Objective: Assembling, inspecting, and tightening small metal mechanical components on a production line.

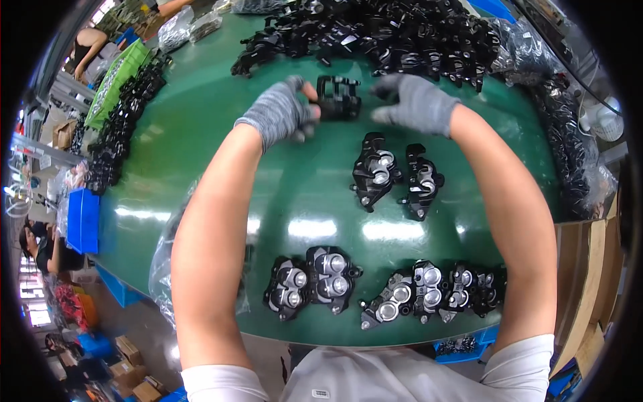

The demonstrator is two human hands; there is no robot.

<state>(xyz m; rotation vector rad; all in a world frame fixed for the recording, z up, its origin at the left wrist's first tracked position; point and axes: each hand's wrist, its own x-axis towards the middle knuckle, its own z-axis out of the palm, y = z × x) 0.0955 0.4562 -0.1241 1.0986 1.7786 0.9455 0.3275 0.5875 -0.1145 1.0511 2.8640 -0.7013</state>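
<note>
Near the far middle of the green table lies a black brake caliper [339, 98], slightly blurred. My left hand [281, 112], in a grey knitted glove with bare fingertips showing, is at its left edge with the fingers apart; whether they touch it, I cannot tell. To the right of the caliper, with a gap between, my gloved right hand [422, 105] has its thumb and fingers spread and nothing in them. Below that hand lie two more calipers, one black with silver pistons [376, 171] and a narrower one [422, 181] beside it.
A big heap of black calipers [375, 37] covers the far edge. Nearer me lie a pair of calipers [329, 278] and a row of several [429, 287]. At left are a plastic bag [164, 268], a blue bin [83, 220] and a green crate [117, 84]. Other people sit farther left.
</note>
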